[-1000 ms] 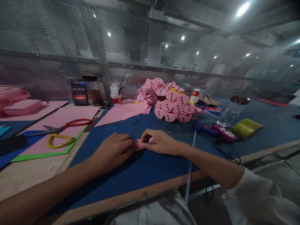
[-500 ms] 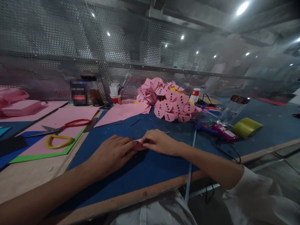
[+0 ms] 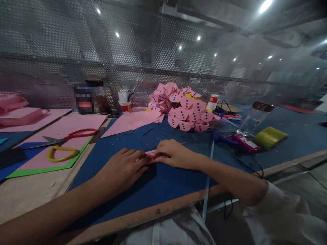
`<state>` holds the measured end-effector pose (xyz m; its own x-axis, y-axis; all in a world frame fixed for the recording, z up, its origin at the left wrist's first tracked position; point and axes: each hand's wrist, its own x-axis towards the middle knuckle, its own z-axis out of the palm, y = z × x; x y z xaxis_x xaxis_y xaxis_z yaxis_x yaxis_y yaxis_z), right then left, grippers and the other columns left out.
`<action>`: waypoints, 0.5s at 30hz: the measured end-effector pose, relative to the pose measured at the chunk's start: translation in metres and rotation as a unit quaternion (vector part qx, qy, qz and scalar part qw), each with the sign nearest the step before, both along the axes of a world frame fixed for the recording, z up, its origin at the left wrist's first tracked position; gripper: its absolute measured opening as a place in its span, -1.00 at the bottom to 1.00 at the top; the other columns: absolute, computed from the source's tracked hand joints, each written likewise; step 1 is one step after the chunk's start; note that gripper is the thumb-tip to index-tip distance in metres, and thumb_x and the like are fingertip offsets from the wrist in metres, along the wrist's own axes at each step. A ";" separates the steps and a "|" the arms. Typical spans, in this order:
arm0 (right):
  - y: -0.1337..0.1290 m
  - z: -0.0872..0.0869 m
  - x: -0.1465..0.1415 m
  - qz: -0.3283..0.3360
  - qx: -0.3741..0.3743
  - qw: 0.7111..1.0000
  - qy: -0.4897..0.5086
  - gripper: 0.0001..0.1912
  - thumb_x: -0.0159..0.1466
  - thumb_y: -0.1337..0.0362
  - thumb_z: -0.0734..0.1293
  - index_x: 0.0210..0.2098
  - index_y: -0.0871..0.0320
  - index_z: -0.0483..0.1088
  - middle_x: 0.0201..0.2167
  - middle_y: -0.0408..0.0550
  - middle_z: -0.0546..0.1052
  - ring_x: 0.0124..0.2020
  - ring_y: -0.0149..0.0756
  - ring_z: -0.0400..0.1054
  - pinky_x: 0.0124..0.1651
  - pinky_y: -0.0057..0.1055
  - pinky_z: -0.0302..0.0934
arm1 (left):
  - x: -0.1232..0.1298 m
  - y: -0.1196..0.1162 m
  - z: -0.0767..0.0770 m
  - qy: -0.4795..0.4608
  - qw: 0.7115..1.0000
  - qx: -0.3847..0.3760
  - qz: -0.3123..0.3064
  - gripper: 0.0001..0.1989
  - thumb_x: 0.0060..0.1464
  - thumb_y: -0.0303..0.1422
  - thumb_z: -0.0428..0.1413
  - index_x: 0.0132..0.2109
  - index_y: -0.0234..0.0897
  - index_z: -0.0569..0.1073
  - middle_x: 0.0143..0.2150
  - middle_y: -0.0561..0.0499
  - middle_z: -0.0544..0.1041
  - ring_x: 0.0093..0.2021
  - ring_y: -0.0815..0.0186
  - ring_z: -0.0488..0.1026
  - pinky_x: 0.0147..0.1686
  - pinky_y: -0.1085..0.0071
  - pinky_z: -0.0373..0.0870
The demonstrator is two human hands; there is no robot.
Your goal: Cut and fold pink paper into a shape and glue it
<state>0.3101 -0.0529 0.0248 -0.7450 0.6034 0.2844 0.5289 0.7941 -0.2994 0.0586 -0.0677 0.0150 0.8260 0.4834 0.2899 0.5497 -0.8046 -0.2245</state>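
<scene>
Between my two hands a small strip of pink paper (image 3: 150, 157) lies low over the blue table top, mostly covered by fingers. My left hand (image 3: 125, 167) has its fingers together and bent down on the strip's left end. At the other end, my right hand (image 3: 173, 154) pinches the paper between thumb and fingers. Just beyond them stands a heap of folded pink paper pieces (image 3: 182, 115) with dark and blue dots. Pink paper sheets (image 3: 127, 121) lie to the left of that heap.
At left are red-handled scissors (image 3: 81, 133), a yellow handle (image 3: 61, 159) and pink folded boxes (image 3: 20, 116). Paper cups (image 3: 125, 106) stand at the back. On the right are a glass bottle (image 3: 255, 117), a yellow roll (image 3: 270, 137) and a magenta-and-blue tool (image 3: 245, 143) with a cable.
My left hand has shifted slightly left and down along the strip, and more pink paper shows between the hands. My right hand keeps its pinch almost in place.
</scene>
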 end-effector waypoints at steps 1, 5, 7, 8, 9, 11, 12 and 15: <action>0.000 0.000 0.000 -0.001 0.002 1.000 -0.002 -0.81 0.41 0.20 0.33 -0.10 0.13 0.53 -0.21 -0.05 0.53 -0.14 -0.30 0.36 -0.11 -0.36 0.05 | 0.000 0.000 0.000 0.000 1.000 -0.002 0.003 -0.81 0.34 -0.29 0.09 -0.03 -0.22 0.54 -0.11 -0.08 0.58 -0.18 0.14 0.54 -0.19 0.20 0.36; -0.002 -0.002 0.001 -0.007 0.008 1.000 -0.006 -0.80 0.42 0.19 0.32 -0.08 0.12 0.53 -0.15 -0.03 0.52 -0.06 -0.27 0.37 -0.05 -0.34 0.06 | 0.000 0.000 -0.002 0.000 1.000 -0.012 0.011 -0.81 0.34 -0.30 0.07 -0.02 -0.21 0.55 -0.10 -0.09 0.58 -0.16 0.15 0.53 -0.17 0.20 0.36; -0.002 -0.002 0.002 -0.010 0.011 1.000 -0.010 -0.80 0.42 0.19 0.32 -0.08 0.11 0.53 -0.13 -0.01 0.52 -0.04 -0.26 0.37 -0.03 -0.32 0.07 | -0.001 0.000 -0.002 -0.001 1.000 -0.015 0.012 -0.80 0.34 -0.31 0.07 -0.02 -0.21 0.55 -0.10 -0.09 0.57 -0.16 0.15 0.53 -0.16 0.20 0.37; -0.002 -0.002 0.002 -0.010 0.012 1.000 -0.011 -0.80 0.42 0.19 0.31 -0.08 0.11 0.54 -0.12 -0.01 0.52 -0.04 -0.26 0.37 -0.02 -0.32 0.07 | -0.001 0.000 -0.003 -0.002 1.000 -0.015 0.011 -0.80 0.34 -0.32 0.07 -0.01 -0.21 0.55 -0.09 -0.09 0.57 -0.16 0.15 0.53 -0.16 0.19 0.37; -0.003 -0.002 0.002 -0.011 0.013 1.000 -0.013 -0.80 0.42 0.19 0.31 -0.08 0.11 0.54 -0.12 0.00 0.52 -0.04 -0.26 0.37 -0.02 -0.32 0.07 | -0.001 0.000 -0.003 -0.004 1.000 -0.015 0.011 -0.80 0.34 -0.32 0.07 0.00 -0.21 0.55 -0.09 -0.09 0.57 -0.16 0.14 0.53 -0.17 0.19 0.36; -0.004 -0.001 0.002 -0.011 0.013 1.000 -0.017 -0.79 0.43 0.19 0.31 -0.08 0.11 0.54 -0.11 0.00 0.52 -0.04 -0.26 0.37 -0.01 -0.32 0.08 | -0.001 0.000 -0.004 -0.009 1.000 -0.015 0.009 -0.79 0.35 -0.31 0.07 0.01 -0.19 0.55 -0.09 -0.09 0.57 -0.15 0.15 0.52 -0.16 0.20 0.36; -0.004 0.000 0.002 -0.012 0.013 1.000 -0.019 -0.79 0.43 0.19 0.31 -0.08 0.12 0.54 -0.11 0.01 0.52 -0.04 -0.26 0.37 -0.01 -0.31 0.08 | 0.000 0.000 -0.004 -0.012 1.000 -0.014 0.009 -0.79 0.35 -0.30 0.07 0.01 -0.18 0.55 -0.09 -0.09 0.57 -0.14 0.15 0.52 -0.16 0.21 0.35; -0.005 0.002 0.001 -0.014 0.017 0.999 -0.026 -0.79 0.43 0.20 0.30 -0.08 0.12 0.55 -0.09 0.01 0.52 -0.03 -0.25 0.37 -0.01 -0.30 0.08 | 0.000 -0.001 -0.004 -0.012 1.000 -0.013 0.010 -0.80 0.35 -0.30 0.07 0.02 -0.17 0.54 -0.08 -0.08 0.58 -0.12 0.16 0.52 -0.16 0.22 0.34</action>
<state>0.3112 -0.0580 0.0264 -0.7425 0.6147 0.2661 0.5649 0.7882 -0.2442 0.0585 -0.0688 0.0109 0.8093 0.5069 0.2967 0.5704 -0.7988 -0.1912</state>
